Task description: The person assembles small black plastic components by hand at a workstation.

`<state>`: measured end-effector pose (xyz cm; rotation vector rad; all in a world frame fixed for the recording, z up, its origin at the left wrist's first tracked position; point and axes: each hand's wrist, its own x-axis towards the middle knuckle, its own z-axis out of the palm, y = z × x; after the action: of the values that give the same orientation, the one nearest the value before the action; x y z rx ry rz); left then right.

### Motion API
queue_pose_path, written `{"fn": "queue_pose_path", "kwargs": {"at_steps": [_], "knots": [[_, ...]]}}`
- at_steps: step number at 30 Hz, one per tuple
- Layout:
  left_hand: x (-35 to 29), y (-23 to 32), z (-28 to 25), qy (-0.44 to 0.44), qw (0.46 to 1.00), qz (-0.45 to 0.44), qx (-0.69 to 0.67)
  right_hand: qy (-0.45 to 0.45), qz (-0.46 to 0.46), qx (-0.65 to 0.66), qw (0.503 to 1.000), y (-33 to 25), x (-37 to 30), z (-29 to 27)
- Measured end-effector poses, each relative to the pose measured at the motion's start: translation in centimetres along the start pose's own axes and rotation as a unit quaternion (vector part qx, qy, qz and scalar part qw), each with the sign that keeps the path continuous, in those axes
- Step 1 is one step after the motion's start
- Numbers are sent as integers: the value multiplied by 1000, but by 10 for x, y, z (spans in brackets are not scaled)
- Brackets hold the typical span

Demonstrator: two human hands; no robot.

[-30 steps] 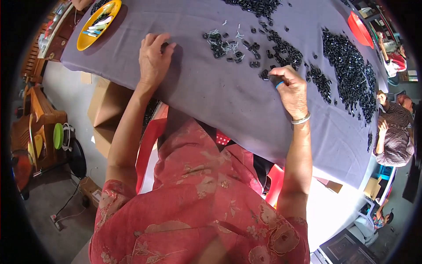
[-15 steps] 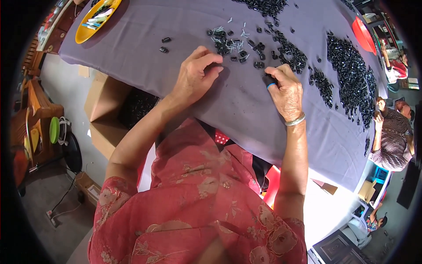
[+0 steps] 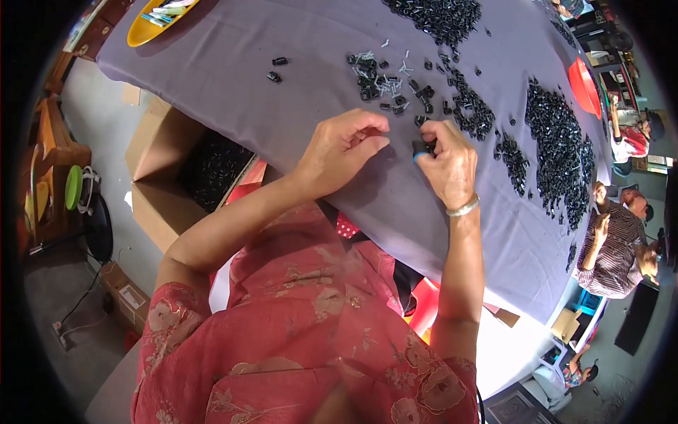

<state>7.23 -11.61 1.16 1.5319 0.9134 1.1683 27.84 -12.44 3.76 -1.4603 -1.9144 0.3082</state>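
Note:
My left hand [image 3: 346,150] hovers over the grey tablecloth, thumb and forefinger curled toward each other. Whatever the fingertips may hold is too small to see. To its right, my right hand [image 3: 448,161], with a bracelet at the wrist, is closed around a small black piece [image 3: 425,146]; a blue band shows at the thumb. Just beyond both hands lies a loose cluster of black plastic parts [image 3: 369,86] mixed with small silvery screw-like pins [image 3: 388,86]. Two black parts [image 3: 275,76] lie apart to the left.
Larger heaps of black parts lie at the far side [image 3: 441,21] and right [image 3: 554,145]. A yellow dish [image 3: 141,34] with slim tools sits far left, a red basin [image 3: 584,88] far right. Below the table's left edge stands a cardboard box [image 3: 152,141] of black pieces. Other people [image 3: 614,244] sit at right.
My left hand has moved right and nearer to me, while the right has shifted slightly left and nearer. The whole view has tilted a little, so the table items sit lower.

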Motion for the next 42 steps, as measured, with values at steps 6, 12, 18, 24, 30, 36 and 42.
{"fn": "queue_pose_path", "kwargs": {"at_steps": [6, 12, 18, 24, 30, 36, 42], "knots": [[1, -9, -5, 31, 998, 48, 24, 17, 61, 141, 988, 18, -3, -5], [0, -8, -7, -2, 998, 31, 46, 23, 74, 183, 980, 36, -9, -18], [1, -5, -4, 0, 998, 42, 41, -117, 54, 133, 983, 23, -12, -29], [0, -6, -4, -4, 998, 44, 47, -157, -23, -48, 986, 2, -7, -32], [-3, -6, -9, -28, 998, 23, 42, -118, 39, -18, 992, -8, -7, -14], [-3, -7, -4, -50, 989, -3, -136, -6, 112, 255, 960, -35, -8, 30], [1, -8, -11, -6, 977, -63, -205, 40, 70, 304, 949, -47, -4, 40]]}}
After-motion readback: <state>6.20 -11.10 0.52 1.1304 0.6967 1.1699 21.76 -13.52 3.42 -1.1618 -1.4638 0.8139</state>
